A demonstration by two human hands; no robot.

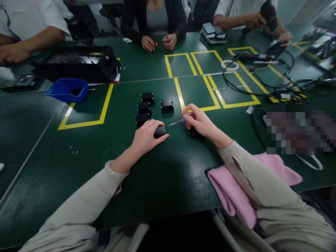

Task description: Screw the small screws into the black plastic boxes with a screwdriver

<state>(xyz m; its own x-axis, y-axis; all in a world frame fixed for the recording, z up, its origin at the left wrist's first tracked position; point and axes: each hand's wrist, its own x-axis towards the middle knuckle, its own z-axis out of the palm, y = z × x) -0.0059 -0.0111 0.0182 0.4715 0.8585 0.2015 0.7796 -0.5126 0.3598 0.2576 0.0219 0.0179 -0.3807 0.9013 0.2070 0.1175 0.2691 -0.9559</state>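
My left hand [148,135] is closed around a small black box [160,132], with fingers over its top and the thumb along its near side. In my right hand [196,120] is a screwdriver [175,122], held by its handle between thumb and fingers. Its thin metal shaft points left, and the tip meets the right side of the box. Several similar black boxes stand beyond my left hand, one of them [146,98] at the back of a column and another [167,106] apart to the right. Part of a dark object [195,133] shows under my right hand.
A blue bin [68,90] and black trays [76,63] stand at the left. Small screws [74,152] lie on the green table [168,182]. Cables [275,91] and a white tape ring [230,65] are at the right, a pink cloth [228,185] under my right forearm. Other people sit opposite.
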